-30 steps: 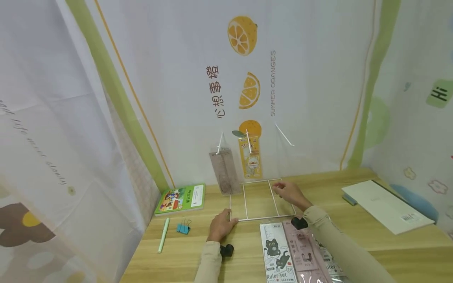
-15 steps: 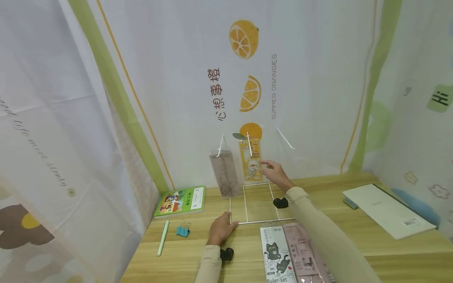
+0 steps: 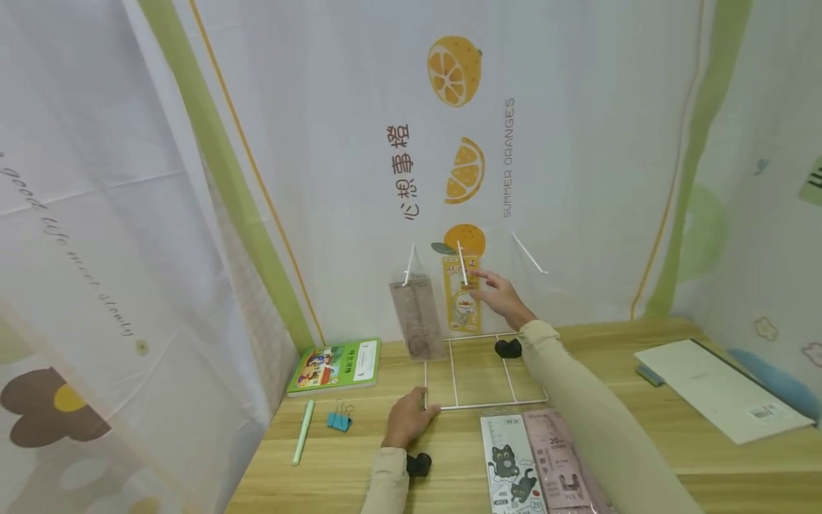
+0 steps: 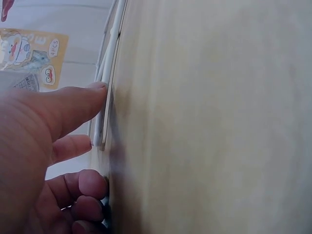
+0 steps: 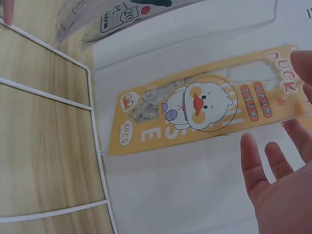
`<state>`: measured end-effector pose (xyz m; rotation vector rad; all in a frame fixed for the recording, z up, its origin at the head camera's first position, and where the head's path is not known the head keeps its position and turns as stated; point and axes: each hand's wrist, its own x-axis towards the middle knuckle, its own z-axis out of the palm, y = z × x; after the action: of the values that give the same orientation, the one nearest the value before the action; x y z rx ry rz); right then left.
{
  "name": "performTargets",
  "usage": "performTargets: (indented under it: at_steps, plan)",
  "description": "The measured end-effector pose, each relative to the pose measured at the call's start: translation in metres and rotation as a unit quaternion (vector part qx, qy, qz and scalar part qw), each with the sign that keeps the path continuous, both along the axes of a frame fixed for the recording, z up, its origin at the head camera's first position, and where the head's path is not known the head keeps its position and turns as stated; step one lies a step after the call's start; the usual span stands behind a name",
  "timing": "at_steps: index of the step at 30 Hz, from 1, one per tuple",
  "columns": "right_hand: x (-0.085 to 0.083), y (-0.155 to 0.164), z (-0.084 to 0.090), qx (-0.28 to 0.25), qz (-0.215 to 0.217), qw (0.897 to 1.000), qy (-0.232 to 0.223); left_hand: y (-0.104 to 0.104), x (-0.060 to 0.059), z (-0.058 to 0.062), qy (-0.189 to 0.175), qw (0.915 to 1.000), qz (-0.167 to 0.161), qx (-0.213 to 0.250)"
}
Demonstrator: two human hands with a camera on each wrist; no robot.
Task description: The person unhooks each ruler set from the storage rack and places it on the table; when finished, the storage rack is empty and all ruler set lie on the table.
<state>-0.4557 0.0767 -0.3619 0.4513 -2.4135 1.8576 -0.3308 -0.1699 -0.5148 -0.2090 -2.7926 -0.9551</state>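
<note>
My left hand (image 3: 409,417) rests at the near left corner of a white wire rack (image 3: 488,407), thumb and fingers pinching its wire, as the left wrist view shows. My right hand (image 3: 504,296) is raised by the right edge of a yellow duck-printed ruler-set pack (image 5: 175,102), which hangs on the middle white hook (image 3: 460,260). Its fingers (image 5: 253,163) are spread, with the fingertips close to the pack's edge. A greyish clear pack (image 3: 416,314) hangs on the left hook (image 3: 409,264); nothing hangs on the right hook (image 3: 529,253).
In front of the rack lie a black-cat ruler set (image 3: 510,464) and a pink pack (image 3: 559,457). At the left are a green book (image 3: 337,365), a pale green pen (image 3: 304,432) and a blue binder clip (image 3: 340,420). A white pad (image 3: 719,389) lies right, beside a small blue-grey block (image 3: 650,375).
My right hand has moved up and left from the rack's right side to the yellow pack. My left hand has stayed at the rack's corner. The head view has shifted slightly.
</note>
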Motion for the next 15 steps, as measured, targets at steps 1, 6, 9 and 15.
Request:
performTargets:
  at_steps: [1,6,9,15]
  plan:
    - [-0.0008,-0.0008,0.0004,-0.001,0.001,1.0,0.002,0.0003,0.0001,0.0003,-0.001,1.0,0.0,0.0]
    - [-0.0009,-0.0054,0.0022,-0.008,0.012,1.0,0.01,0.0012,0.0013,0.002,-0.005,1.0,0.001,-0.001]
    - [0.0003,-0.0066,0.0029,-0.008,0.018,1.0,0.008,0.001,0.0011,0.0018,-0.004,1.0,0.004,-0.004]
    - [0.0018,-0.006,0.0012,-0.011,0.016,1.0,0.001,0.0002,0.0006,0.0002,-0.007,1.0,0.0,0.003]
